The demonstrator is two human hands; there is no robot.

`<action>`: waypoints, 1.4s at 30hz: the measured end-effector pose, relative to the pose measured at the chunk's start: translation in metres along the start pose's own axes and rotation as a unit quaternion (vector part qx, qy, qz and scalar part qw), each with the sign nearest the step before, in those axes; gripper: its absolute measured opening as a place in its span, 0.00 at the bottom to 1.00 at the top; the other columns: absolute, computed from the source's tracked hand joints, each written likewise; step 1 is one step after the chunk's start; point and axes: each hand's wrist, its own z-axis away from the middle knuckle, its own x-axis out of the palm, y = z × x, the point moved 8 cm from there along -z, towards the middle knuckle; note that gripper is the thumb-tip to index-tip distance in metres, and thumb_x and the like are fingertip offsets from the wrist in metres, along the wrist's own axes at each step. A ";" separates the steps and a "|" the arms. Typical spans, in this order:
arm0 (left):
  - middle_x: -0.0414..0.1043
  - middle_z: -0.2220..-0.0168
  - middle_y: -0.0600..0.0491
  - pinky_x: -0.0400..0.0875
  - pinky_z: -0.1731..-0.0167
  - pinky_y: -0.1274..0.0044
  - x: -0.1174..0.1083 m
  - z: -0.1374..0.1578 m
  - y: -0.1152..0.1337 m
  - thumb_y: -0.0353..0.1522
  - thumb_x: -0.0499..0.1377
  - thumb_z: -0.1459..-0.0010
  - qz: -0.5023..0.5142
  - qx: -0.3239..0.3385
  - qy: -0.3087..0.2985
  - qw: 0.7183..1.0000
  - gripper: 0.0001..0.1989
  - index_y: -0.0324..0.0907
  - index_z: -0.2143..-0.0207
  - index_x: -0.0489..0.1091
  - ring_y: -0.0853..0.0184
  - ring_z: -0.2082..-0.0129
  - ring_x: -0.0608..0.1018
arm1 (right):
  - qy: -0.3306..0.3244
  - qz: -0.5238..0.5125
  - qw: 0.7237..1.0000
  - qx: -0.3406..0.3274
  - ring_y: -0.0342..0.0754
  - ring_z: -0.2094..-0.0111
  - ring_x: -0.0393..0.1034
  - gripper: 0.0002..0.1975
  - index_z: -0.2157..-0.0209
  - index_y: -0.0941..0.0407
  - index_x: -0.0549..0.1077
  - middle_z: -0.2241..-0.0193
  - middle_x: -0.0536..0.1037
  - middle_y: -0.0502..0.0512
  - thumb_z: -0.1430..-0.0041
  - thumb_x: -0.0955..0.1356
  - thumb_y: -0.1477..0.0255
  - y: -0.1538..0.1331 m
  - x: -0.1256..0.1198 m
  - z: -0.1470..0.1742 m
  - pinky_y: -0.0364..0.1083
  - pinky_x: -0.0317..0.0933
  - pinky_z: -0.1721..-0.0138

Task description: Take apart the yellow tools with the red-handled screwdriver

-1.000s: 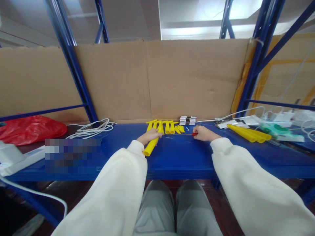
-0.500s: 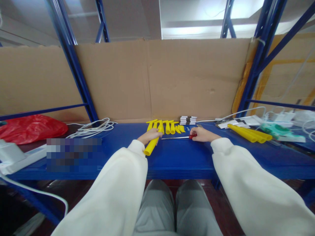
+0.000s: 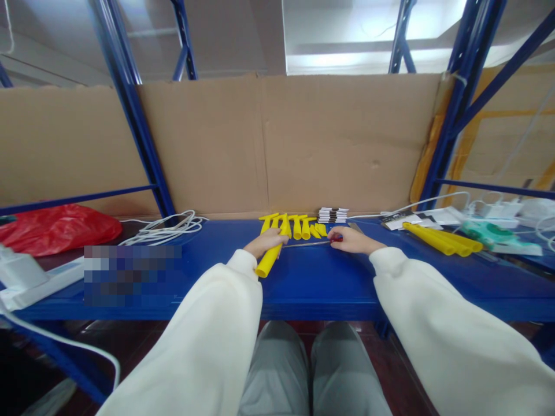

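My left hand (image 3: 262, 243) is wrapped round a yellow hollow tube (image 3: 267, 264), its open end tilted toward me. In my right hand (image 3: 354, 241) is a long thin screwdriver (image 3: 309, 244) with a red handle, mostly covered by my fingers. The metal shaft points left and its tip reaches the tube by my left hand; whether it engages a screw is too small to tell. Just behind, several yellow tubes (image 3: 297, 229) with flat crosspiece tops lie in a row. Small yellow pieces (image 3: 319, 230) rest at the right end of that row.
A black-and-white stack (image 3: 333, 215) sits against the cardboard (image 3: 329, 144). More yellow tubes (image 3: 440, 240) lie at right beside a green-and-white packet (image 3: 494, 236). Coiled white cable (image 3: 173, 227), a red bag (image 3: 65, 228) and a power strip (image 3: 47, 283) occupy the left of the blue table (image 3: 321, 289).
My right hand has shifted slightly left toward the tube, and its fingers now cover more of the red handle. My left hand keeps its hold. The whole view has moved slightly.
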 end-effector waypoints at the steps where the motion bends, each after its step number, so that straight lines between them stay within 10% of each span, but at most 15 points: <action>1: 0.65 0.85 0.57 0.63 0.85 0.79 0.000 0.000 -0.001 0.27 0.58 0.50 0.002 -0.008 0.000 1.000 0.05 0.39 0.68 0.68 0.69 0.87 0.70 | 0.004 0.009 1.000 -0.004 0.49 0.63 0.77 0.08 0.64 0.56 0.76 0.64 0.82 0.55 0.48 0.70 0.78 -0.002 0.001 -0.001 0.47 0.70 0.57; 16: 0.64 0.86 0.59 0.62 0.85 0.80 0.005 -0.001 0.006 0.25 0.55 0.51 0.020 -0.017 -0.006 1.000 0.09 0.38 0.65 0.68 0.69 0.88 0.69 | 0.065 0.054 0.990 -0.112 0.50 0.60 0.75 0.06 0.62 0.57 0.77 0.62 0.81 0.59 0.38 0.67 0.74 -0.079 0.022 -0.051 0.47 0.65 0.57; 42: 0.61 0.86 0.60 0.66 0.83 0.80 0.012 -0.003 0.009 0.24 0.56 0.51 0.025 0.011 -0.022 0.999 0.05 0.41 0.71 0.65 0.71 0.88 0.68 | 0.066 0.055 0.992 -0.097 0.47 0.63 0.71 0.08 0.64 0.58 0.71 0.63 0.78 0.60 0.35 0.61 0.79 -0.079 0.032 -0.051 0.44 0.63 0.59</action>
